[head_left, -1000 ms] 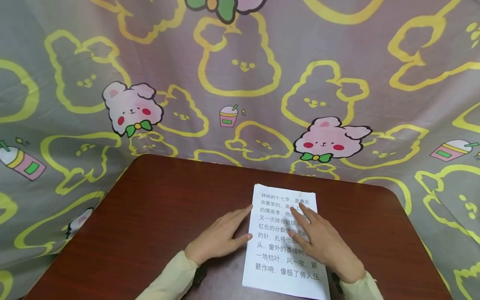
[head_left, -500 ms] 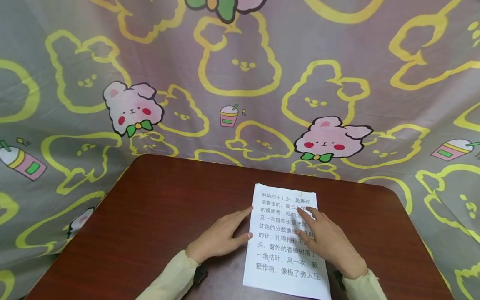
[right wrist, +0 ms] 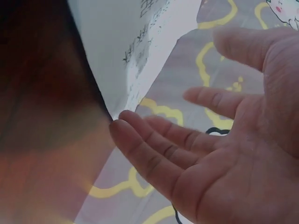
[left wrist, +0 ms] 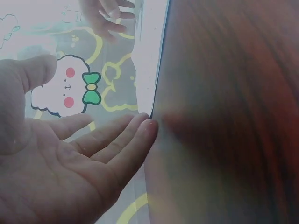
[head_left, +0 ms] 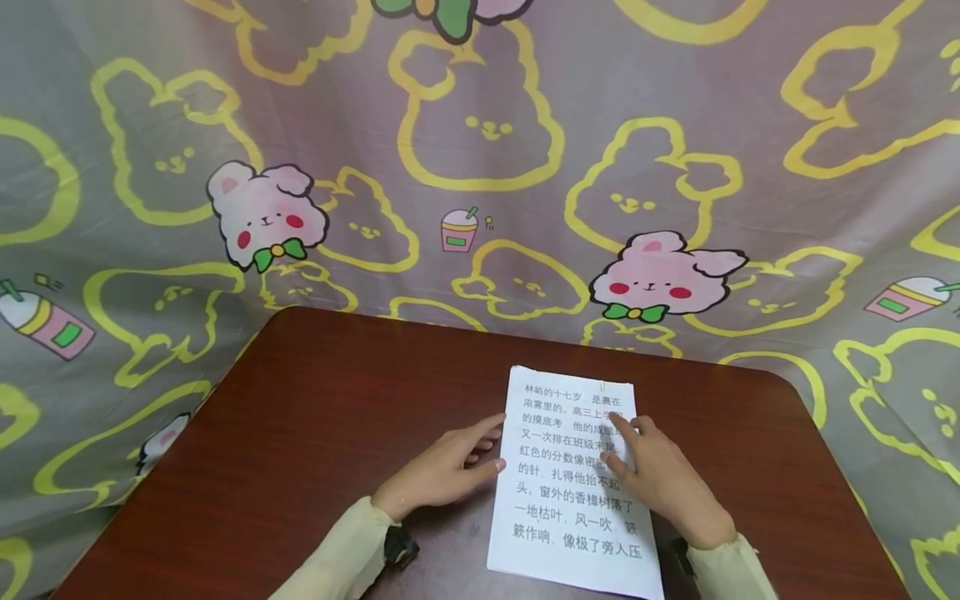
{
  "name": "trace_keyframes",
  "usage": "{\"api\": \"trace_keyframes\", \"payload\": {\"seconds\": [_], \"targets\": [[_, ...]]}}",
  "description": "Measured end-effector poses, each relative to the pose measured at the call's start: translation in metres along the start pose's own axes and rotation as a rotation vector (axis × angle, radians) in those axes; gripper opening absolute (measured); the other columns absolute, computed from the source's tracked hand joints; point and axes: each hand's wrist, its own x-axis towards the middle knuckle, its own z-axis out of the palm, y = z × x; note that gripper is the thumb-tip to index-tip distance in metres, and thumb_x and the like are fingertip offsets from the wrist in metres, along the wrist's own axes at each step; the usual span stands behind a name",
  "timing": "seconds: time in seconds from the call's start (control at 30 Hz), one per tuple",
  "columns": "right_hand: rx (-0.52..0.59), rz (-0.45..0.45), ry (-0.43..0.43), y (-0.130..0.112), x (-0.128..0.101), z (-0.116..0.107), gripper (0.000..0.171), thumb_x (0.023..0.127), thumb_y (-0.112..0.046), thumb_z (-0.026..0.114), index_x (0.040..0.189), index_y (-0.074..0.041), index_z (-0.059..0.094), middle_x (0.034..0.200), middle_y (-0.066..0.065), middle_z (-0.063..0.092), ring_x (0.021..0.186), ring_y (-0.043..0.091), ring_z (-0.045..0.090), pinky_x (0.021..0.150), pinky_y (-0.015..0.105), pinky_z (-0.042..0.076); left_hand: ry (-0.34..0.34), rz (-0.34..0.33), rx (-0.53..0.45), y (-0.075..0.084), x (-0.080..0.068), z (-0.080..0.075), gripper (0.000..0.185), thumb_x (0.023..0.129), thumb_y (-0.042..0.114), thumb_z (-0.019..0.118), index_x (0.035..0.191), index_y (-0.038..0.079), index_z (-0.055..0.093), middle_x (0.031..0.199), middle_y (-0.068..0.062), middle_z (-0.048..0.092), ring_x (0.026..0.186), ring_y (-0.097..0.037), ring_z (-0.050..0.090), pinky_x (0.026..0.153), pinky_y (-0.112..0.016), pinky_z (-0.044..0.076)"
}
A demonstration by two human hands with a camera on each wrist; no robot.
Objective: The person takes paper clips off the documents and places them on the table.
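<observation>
While lying flat at 6 o'clock on worktop (head_left: 315, 433), clipped paper sheets (head_left: 573, 500) light, limp, slide-prone: left hand (head_left: 442, 471) flat, fingers straight at 9 o'clock edge, right hand (head_left: 660, 483) spread on 3 o'clock side; best pinched at an edge.

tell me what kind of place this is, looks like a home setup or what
Probably a makeshift desk at home, though that is a guess. A small dark wooden table stands against a draped cartoon rabbit cloth, and both hands, left hand and right hand, rest at a printed sheet.
</observation>
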Motion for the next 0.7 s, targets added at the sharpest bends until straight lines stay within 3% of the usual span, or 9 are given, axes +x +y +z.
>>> {"api": "trace_keyframes", "payload": {"seconds": [0.23,0.5,0.7], "targets": [[0.047,0.069,-0.030,0.0058,0.0029,-0.0007,0.073,0.096,-0.032,0.073,0.155,0.000,0.044,0.136,0.036,0.052,0.091,0.032,0.061,0.071,0.043,0.055,-0.002,-0.051,-0.054,-0.0002,0.0007,0.0019,0.068,0.105,0.038,0.060,0.163,0.013,0.034,0.153,-0.017,0.056,0.137,-0.029,0.061,0.109,-0.043,0.055],[0.053,0.124,-0.002,0.0093,0.0067,0.0037,0.080,0.096,-0.029,0.073,0.154,0.009,0.034,0.131,0.038,0.056,0.102,0.041,0.062,0.084,0.058,0.056,-0.007,-0.109,-0.150,0.0009,0.0008,0.0040,0.073,0.105,0.037,0.062,0.164,0.011,0.030,0.155,-0.019,0.054,0.140,-0.032,0.058,0.111,-0.043,0.054],[0.079,0.143,0.008,0.0103,0.0071,0.0070,0.090,0.095,-0.028,0.075,0.158,0.009,0.023,0.128,0.037,0.057,0.097,0.038,0.061,0.079,0.051,0.056,-0.011,-0.121,-0.171,0.0009,0.0013,0.0046,0.073,0.105,0.037,0.061,0.165,0.010,0.029,0.156,-0.020,0.052,0.140,-0.033,0.058,0.112,-0.046,0.053]]}}
